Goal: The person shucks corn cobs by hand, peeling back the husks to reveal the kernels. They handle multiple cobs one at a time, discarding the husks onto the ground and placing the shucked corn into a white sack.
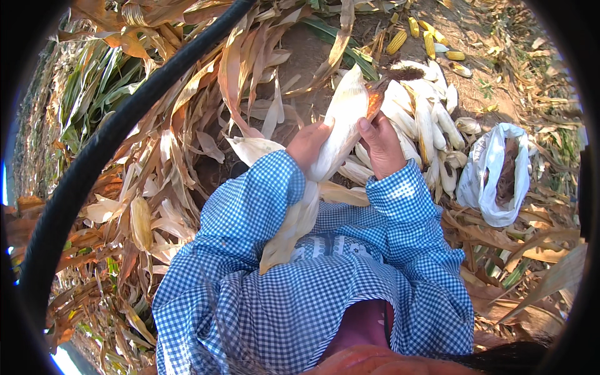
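A maize ear (pixel 344 110) in pale dry husk is held up before my chest, tilted with its tip away from me. My left hand (pixel 310 143) grips the ear's left side. On the other side, my right hand (pixel 382 143) has its thumb against the husk near an opening. Orange kernels (pixel 373 101) appear in that opening, with dark brown silk (pixel 382 86) at the tip. A long loose husk leaf (pixel 293 229) hangs from the base over my checked smock (pixel 281 300). Another husk leaf (pixel 255 149) sticks out left of my left wrist.
Husk-covered ears (pixel 424 119) lie heaped beyond my right hand. Several bare yellow cobs (pixel 397 42) lie on the soil farther off. A white plastic bag (pixel 490 173) holding brown silk stands at right. Dry stalks and leaves (pixel 173 126) pile up at left, below a black cable (pixel 117 117).
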Demonstrator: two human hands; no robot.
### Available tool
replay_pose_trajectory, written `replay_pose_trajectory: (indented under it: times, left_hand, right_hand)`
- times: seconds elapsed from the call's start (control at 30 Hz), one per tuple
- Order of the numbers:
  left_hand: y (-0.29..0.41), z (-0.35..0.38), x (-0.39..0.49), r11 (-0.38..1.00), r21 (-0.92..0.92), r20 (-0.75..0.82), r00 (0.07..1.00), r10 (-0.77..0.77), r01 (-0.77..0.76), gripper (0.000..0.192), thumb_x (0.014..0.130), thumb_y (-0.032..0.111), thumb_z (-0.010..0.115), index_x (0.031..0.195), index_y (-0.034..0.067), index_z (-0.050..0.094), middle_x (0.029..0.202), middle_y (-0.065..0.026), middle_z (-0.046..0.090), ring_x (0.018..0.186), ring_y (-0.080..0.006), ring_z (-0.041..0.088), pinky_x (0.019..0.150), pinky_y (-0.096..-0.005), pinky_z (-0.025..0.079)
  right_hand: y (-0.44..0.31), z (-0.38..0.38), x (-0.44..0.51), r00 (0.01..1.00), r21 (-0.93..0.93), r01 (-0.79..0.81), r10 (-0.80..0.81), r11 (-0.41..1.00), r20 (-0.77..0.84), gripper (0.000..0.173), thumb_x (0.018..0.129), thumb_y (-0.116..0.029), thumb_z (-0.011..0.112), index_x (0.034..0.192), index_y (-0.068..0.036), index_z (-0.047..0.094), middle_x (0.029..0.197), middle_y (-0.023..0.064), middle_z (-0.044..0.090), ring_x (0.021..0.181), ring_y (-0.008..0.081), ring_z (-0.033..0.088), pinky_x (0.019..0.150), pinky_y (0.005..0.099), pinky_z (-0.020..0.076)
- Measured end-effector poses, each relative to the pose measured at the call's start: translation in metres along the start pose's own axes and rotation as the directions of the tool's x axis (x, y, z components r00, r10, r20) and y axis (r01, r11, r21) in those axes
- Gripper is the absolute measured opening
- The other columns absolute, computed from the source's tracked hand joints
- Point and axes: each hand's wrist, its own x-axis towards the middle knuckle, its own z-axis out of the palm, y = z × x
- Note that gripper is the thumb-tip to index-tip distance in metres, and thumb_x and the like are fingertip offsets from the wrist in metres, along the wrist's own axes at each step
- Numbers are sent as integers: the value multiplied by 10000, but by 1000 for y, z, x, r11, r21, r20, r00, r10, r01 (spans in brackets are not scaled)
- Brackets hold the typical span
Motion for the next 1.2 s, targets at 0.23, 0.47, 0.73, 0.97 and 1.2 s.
replay_pose_trajectory:
  times: [0.23,0.47,0.73,0.97,1.2]
  left_hand:
    - [-3,-1,-2,922,381,9,998,69,-67,441,987,363,450,1129,-17,623,937,-96,662,839,-134,593,763,-269,472]
    - [-3,-6,3,889,456,3,1000,30,-28,472,991,384,447,1137,-30,619,921,-116,669,834,-150,605,785,-276,476]
    - [-5,-28,16,863,484,-21,984,176,-144,551,1004,436,408,1191,-54,577,982,-129,668,920,-172,613,841,-285,479]
    - [10,-22,7,947,305,-47,991,126,-106,595,992,460,421,1209,-77,557,1074,-147,646,988,-206,612,895,-296,469]
    - [3,-20,12,993,-112,1,1000,22,-22,528,986,382,464,1282,-55,484,1210,-150,595,1081,-242,595,961,-342,455]
  right_hand:
    - [-6,-12,6,968,193,81,-31,978,-249,452,976,-369,509,1233,2,501,1181,111,573,1065,195,567,945,359,461]
    - [-9,-18,7,929,110,115,-67,987,-365,363,980,-321,502,1060,17,610,1001,113,658,902,180,633,807,311,521]
    - [2,-46,13,975,526,28,93,850,-203,242,983,-251,482,977,-32,585,1048,144,646,1080,321,595,982,471,442]
    - [8,-51,14,969,619,2,151,786,-194,266,985,-272,485,1022,-21,567,1049,157,637,1025,298,612,929,450,486]
    - [25,-56,28,905,528,67,171,847,-389,252,984,-246,497,990,-17,600,901,77,640,817,189,608,781,348,506]
